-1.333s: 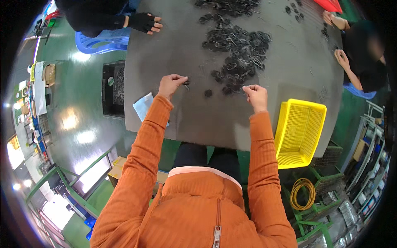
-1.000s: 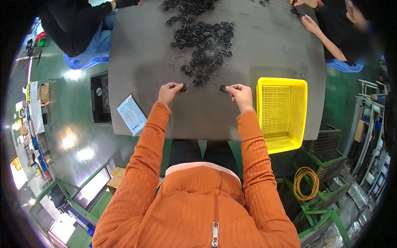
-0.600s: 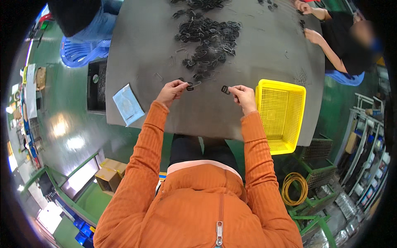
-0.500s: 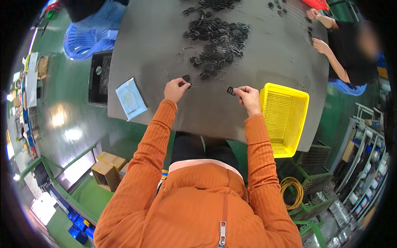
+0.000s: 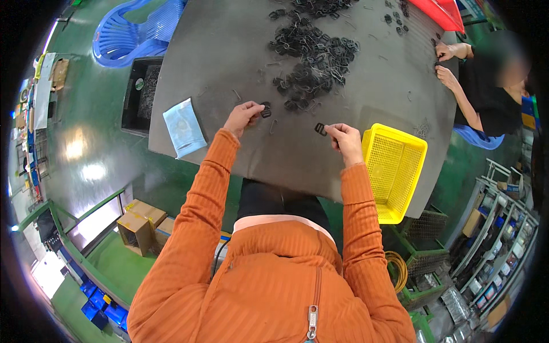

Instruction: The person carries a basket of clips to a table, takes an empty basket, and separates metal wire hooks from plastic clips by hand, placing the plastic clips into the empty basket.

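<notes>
My left hand [image 5: 246,117] pinches a black slotted buckle [image 5: 266,110] between thumb and fingers, over the grey tabletop [image 5: 257,157]. A thin bent wire hook [image 5: 273,126] lies just below that buckle. To the right, my right hand [image 5: 345,140] has its fingers closed on the edge of another black buckle [image 5: 320,130], whose slots show. The two buckles are apart. Beyond both hands spreads a heap of black buckles and wire hooks [image 5: 313,63]. Beside my right hand stands a yellow perforated basket [image 5: 424,150] with no parts visible inside.
A pale blue packet [image 5: 185,130] lies at the table's left. Off that edge stand a black bin [image 5: 132,103] and a blue plastic chair [image 5: 114,34]. Across at right, another person's hands [image 5: 448,74] handle small black pieces near a red tray [image 5: 443,14].
The wire hook that was at my left fingertips now lies on the table, and the left buckle faces up more plainly. My right hand still holds its buckle. The view has shifted slightly.
</notes>
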Available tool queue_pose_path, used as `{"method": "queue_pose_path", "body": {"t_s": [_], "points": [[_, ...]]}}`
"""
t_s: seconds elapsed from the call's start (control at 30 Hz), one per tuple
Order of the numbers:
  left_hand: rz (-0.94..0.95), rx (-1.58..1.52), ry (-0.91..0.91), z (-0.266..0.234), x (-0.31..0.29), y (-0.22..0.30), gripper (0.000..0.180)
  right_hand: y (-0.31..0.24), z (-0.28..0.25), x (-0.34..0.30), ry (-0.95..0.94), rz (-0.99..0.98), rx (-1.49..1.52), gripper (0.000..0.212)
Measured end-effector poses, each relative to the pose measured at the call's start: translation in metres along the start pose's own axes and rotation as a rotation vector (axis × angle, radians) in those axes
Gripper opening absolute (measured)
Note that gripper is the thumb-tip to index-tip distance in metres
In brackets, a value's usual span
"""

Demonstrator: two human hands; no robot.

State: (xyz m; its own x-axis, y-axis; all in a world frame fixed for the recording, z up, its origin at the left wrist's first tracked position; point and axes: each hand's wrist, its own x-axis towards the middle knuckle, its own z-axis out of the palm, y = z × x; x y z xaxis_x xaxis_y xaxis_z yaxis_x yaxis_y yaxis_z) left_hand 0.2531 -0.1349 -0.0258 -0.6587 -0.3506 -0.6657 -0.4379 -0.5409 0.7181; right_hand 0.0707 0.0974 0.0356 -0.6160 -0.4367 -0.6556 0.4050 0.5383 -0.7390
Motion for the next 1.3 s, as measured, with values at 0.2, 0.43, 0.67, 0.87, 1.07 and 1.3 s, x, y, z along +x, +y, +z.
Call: {"method": "queue_pose_path", "body": {"t_s": [0.2, 0.43, 0.67, 0.87, 1.07, 1.3], "points": [[0.127, -0.585, -0.356, 0.041, -0.023, 0.023, 0.003, -0.032, 0.002, -0.024, -0.031, 0.015, 0.074, 0.012], [0.173, 0.129, -0.532, 0.087, -0.036, 0.058, 0.049, -0.072, 0.001, -0.05, -0.12, -0.151, 0.025, 0.013], [0.251, 0.383, -0.646, 0.107, -0.037, 0.06, 0.022, -0.077, -0.009, -0.051, -0.112, -0.215, 0.131, 0.013], [0.264, 0.297, -0.475, 0.112, -0.039, 0.052, 0.03, -0.068, -0.017, -0.05, -0.094, -0.289, 0.078, 0.012], [0.376, 0.535, -0.604, 0.125, -0.035, 0.054, 0.029, -0.071, -0.016, -0.058, -0.094, -0.347, -0.009, 0.013], [0.201, 0.443, -0.498, 0.126, -0.04, 0.054, 0.025, -0.055, -0.018, -0.056, 0.121, -0.512, -0.304, 0.013]]}}
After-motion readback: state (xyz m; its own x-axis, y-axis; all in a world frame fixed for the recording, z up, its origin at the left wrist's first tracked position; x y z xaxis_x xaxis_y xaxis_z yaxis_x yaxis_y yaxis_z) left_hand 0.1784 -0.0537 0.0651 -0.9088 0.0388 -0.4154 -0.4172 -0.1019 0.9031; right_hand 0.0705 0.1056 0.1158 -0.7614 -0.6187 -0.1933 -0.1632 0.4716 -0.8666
